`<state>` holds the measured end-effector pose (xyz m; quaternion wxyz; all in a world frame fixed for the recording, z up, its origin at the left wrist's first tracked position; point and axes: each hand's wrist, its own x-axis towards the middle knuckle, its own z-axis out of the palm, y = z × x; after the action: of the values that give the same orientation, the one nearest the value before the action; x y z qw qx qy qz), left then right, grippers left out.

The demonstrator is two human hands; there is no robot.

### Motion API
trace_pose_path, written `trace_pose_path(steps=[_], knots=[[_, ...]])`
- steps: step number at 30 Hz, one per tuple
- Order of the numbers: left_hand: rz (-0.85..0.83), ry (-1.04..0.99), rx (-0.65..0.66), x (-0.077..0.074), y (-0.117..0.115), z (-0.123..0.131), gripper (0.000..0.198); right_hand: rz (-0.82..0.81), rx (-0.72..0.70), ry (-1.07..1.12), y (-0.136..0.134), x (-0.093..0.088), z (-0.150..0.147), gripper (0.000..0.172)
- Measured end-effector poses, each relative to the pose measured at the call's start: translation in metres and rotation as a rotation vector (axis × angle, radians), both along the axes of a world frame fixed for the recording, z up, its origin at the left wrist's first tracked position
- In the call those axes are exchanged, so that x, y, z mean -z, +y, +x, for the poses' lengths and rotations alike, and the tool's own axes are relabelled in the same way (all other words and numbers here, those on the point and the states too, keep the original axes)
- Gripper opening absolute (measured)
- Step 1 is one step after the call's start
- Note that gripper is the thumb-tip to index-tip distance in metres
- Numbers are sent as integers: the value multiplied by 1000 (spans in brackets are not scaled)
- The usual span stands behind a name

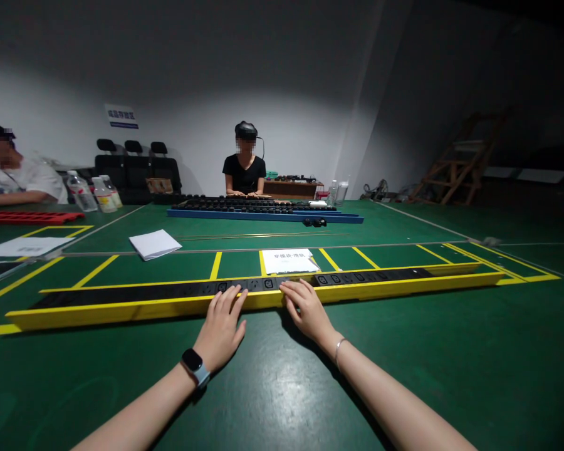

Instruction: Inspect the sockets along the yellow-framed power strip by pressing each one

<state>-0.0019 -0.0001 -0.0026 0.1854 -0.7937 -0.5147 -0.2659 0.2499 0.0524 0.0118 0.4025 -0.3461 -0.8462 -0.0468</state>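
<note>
A long yellow channel (136, 312) lies across the green table, with black socket modules (336, 279) in a row inside it. My left hand (222, 326) rests on its near edge, left of the middle, fingers stretched out over the rim toward the modules. To the right, my right hand (308, 310) reaches over the same edge, its fingers extended onto the modules. Both hands are open and grip nothing that I can see. Between them a few socket faces show. The fingertips hide part of the row.
Behind the channel are a printed sheet (289, 260) and a folded white paper (155, 244). Farther back, a blue channel (263, 215) holds black modules, with a seated co-worker (244, 169) behind it. Another person sits at the left near bottles (106, 194) and a red rail (32, 217).
</note>
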Motion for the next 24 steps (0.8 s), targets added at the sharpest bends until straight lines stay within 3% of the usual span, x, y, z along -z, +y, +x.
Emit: trace_pose_path(steps=[14, 20, 24], knots=[[-5, 3, 0, 2, 1, -1, 59, 15, 11, 128, 11, 4, 9, 29], [-13, -2, 7, 1, 1, -1, 58, -7, 19, 14, 4, -1, 9, 35], [-16, 1, 8, 0, 1, -1, 57, -46, -82, -117, -1, -6, 6, 45]])
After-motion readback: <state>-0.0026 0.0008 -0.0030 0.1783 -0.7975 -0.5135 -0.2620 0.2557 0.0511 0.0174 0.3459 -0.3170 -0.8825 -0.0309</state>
